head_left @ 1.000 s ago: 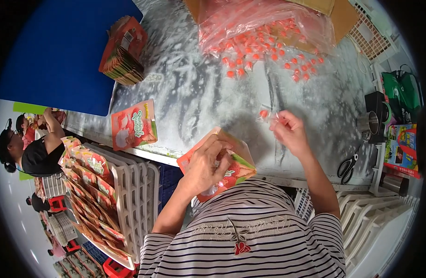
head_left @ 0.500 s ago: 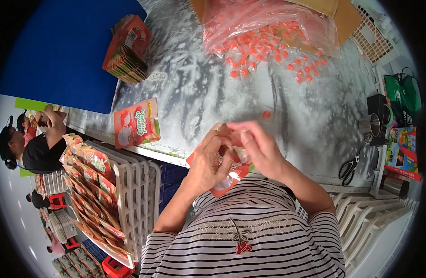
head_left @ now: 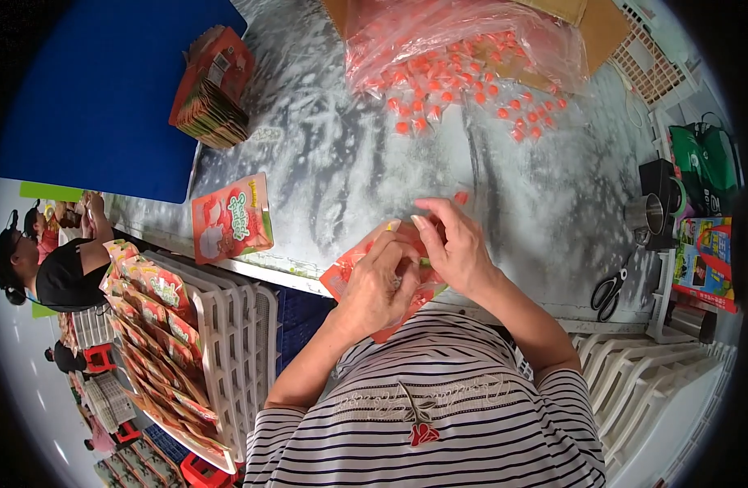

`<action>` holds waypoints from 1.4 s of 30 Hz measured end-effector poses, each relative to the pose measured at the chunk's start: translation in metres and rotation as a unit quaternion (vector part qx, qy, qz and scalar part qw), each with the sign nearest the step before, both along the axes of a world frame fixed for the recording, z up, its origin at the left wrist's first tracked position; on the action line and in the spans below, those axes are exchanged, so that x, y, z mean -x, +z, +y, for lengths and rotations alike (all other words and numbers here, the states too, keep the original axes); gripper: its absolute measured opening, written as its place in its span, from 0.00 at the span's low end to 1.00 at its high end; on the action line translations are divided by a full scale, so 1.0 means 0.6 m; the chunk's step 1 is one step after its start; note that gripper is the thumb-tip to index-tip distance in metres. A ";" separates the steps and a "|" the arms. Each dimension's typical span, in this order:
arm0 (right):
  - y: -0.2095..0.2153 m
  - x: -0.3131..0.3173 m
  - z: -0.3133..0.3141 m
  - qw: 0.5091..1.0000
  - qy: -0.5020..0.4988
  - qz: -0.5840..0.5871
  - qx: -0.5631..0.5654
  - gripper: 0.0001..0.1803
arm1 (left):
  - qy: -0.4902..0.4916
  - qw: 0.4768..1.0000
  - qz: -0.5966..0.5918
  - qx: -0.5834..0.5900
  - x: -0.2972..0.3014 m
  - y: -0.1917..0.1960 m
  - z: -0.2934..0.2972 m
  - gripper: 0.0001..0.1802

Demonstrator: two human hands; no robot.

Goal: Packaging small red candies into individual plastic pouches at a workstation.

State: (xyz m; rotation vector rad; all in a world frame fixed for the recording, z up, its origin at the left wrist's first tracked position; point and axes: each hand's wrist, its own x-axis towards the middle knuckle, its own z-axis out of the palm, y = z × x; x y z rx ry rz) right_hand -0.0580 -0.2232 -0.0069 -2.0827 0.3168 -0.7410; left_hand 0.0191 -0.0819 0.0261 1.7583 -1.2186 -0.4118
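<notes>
A red candy pouch point(head_left: 339, 275) is held flat in front of my striped shirt, at the near edge of the table. My left hand point(head_left: 382, 285) grips it, with curled fingers over its middle. At the pouch's upper right, my right hand point(head_left: 462, 256) bends its fingers toward the left fingertips and appears to pinch the pouch edge; the contact is partly hidden. One red wrapped candy point(head_left: 461, 198) lies just beyond my right hand. Another printed red pouch point(head_left: 233, 218) lies flat on the table to the left.
Wrapped red candies point(head_left: 447, 81) spill from a clear bag in a cardboard box point(head_left: 606, 32). A pouch stack point(head_left: 213, 114) stands by a blue board point(head_left: 89, 98). Crates point(head_left: 244, 333) bear filled pouches at left. Scissors point(head_left: 608, 297) and a metal cup point(head_left: 646, 211) are at right; a co-worker point(head_left: 69, 272) is far left.
My right hand has drawn back slightly from over the pouch, its fingers now beside my left fingertips. The clear and silvery patches seen between my hands no longer show. The view has shifted slightly.
</notes>
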 end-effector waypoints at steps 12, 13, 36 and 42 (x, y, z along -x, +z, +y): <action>-0.025 0.015 -0.089 0.994 -0.058 0.086 0.027 0.12 | 0.011 1.000 0.026 -0.007 -0.006 -0.003 -0.001 0.06; -0.035 0.019 -0.096 0.976 -0.017 0.121 0.181 0.15 | 0.020 0.999 0.045 -0.010 -0.004 -0.003 0.000 0.06; 0.014 0.079 -0.011 0.997 -0.005 -0.006 -0.081 0.06 | 0.040 0.999 -0.007 0.012 -0.018 -0.016 0.005 0.09; -0.037 0.101 0.043 0.956 0.243 0.124 0.104 0.15 | 0.054 0.998 0.010 -0.008 -0.022 -0.021 -0.005 0.09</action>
